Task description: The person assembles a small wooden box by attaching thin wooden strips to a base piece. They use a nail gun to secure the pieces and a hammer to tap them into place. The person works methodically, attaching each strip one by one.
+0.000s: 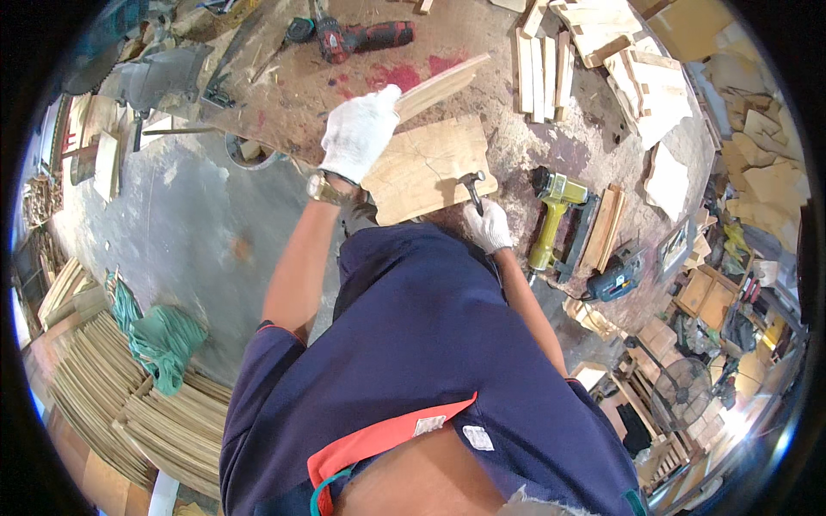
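My left hand (360, 133), in a white glove, is closed on the near end of a wooden board (447, 87) that is raised and tilted on edge above the worktable. A broader flat wooden panel (422, 165) with a notched right end lies on the table just below it. My right hand (489, 227), also gloved, is wrapped around the handle of a hammer (472, 181). The hammer's dark metal head hangs over the panel's right end. Right of that hand lies a yellow-green air nail gun (555, 215) with a dark magazine.
A red and black cordless drill (366, 39) lies at the far edge beside a tape measure (299, 30). Wooden strips (544, 73) and cut pieces (654, 95) cover the far right. A blue jigsaw (616, 277) sits near right. Stacked slats (172, 430) and green cloth (165, 340) are at left.
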A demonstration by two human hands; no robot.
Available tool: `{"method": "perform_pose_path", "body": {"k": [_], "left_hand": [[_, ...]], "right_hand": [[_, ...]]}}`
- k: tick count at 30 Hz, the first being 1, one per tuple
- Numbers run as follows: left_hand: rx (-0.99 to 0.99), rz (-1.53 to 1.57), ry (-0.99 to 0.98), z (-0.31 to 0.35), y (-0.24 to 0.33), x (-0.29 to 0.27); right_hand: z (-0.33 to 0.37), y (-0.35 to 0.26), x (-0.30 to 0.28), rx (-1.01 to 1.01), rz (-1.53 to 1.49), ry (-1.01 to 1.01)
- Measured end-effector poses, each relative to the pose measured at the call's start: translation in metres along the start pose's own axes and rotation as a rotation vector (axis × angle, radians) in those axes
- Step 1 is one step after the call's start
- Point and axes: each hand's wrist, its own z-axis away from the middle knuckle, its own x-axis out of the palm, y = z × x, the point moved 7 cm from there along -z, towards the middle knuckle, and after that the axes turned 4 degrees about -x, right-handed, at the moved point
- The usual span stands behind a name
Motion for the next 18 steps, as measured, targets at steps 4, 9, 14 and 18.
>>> {"method": "perform_pose_path", "body": {"k": [4,9,14,18], "left_hand": [[0.016,0.046,-0.093,-0.033,-0.036,-0.019],[0.106,0.129,-0.071,-0.069,-0.095,-0.036],[0.068,-0.106,0.241,-0.076,-0.137,-0.062],[-0.177,0.007,0.338,-0.026,-0.148,-0.031]], "right_hand": [[0.012,-0.008,-0.013,0.039,-0.137,0.086],[0.022,-0.005,-0.015,0.024,-0.242,0.146],[0.034,0.016,-0.008,0.049,-0.166,0.153],[0.053,0.017,-0.02,0.024,-0.06,0.299]]}}
